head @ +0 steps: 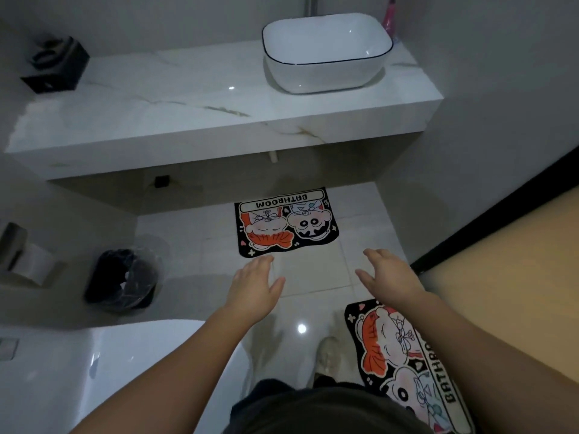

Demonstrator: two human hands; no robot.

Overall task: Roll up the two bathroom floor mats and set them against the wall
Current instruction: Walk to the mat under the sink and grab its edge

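Two black cartoon mats lettered BATHROOM lie flat on the tiled floor. The far mat (286, 222) sits under the front edge of the vanity counter. The near mat (407, 364) lies at the lower right beside the doorway, partly hidden by my right arm and my body. My left hand (253, 285) hovers palm down with fingers spread, just short of the far mat's near edge. My right hand (388, 274) reaches out the same way to the right of that mat. Neither hand holds anything.
A marble vanity counter (194, 120) with a white basin (326, 51) overhangs the far mat. A black bin (123, 280) with a plastic liner stands at the left. The white toilet (103, 371) fills the lower left. A black door frame (488, 214) runs along the right. My shoe (326, 355) rests on the tiles.
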